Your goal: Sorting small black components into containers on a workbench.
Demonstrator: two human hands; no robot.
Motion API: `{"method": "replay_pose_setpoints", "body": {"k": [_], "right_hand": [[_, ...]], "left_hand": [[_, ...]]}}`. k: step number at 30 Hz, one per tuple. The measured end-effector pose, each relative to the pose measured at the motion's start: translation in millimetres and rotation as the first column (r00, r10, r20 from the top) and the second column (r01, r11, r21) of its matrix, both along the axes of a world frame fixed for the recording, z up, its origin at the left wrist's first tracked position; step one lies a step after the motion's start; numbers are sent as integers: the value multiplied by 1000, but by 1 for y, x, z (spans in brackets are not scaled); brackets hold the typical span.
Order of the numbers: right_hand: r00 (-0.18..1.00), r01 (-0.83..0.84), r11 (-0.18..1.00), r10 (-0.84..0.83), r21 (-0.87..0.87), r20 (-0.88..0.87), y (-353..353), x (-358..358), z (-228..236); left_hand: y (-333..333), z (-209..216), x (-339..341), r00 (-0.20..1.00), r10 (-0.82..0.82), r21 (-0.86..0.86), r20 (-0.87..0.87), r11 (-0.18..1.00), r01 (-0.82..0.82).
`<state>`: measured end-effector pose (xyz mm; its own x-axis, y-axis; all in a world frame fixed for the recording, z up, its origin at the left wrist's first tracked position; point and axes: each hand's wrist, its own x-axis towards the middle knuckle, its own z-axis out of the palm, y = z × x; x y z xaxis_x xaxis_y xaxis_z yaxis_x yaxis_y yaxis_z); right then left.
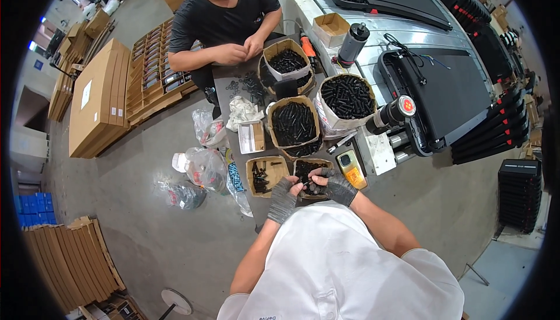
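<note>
My left hand [284, 196], in a dark grey fingerless glove, and my right hand [335, 186], gloved alike, meet above a small open carton [298, 161] of small black parts. Both hands have their fingers pinched together; what they hold is too small to make out. Left of that carton, beside my left hand, stands a shallow carton [251, 171] with several black bolts [259, 177] in it. A phone in a yellowish case [350, 168] lies just right of my right hand. Behind the hands, a larger carton [294, 124] is full of black screw-like parts.
Further cartons of black parts [348, 96] crowd the table. A white box [251, 137] and a rag [243, 112] lie at its left. Opposite, a co-worker [224, 22] holds both hands together over the table. Plastic bags [205, 168] sit left; a conveyor [373, 25] runs right.
</note>
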<state>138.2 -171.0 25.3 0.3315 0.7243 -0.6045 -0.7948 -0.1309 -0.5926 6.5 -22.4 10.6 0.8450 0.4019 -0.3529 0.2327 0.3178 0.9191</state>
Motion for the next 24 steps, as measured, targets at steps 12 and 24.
{"method": "replay_pose_setpoints", "body": {"k": [12,24], "right_hand": [[774,-87,982,174,-170,609,5,-10,12],[703,-106,959,259,-262,663,9,-18,5]], "left_hand": [[-2,-21,3,998,50,-101,45,994,-45],[-3,-41,1,999,29,-91,-46,995,-33]]}}
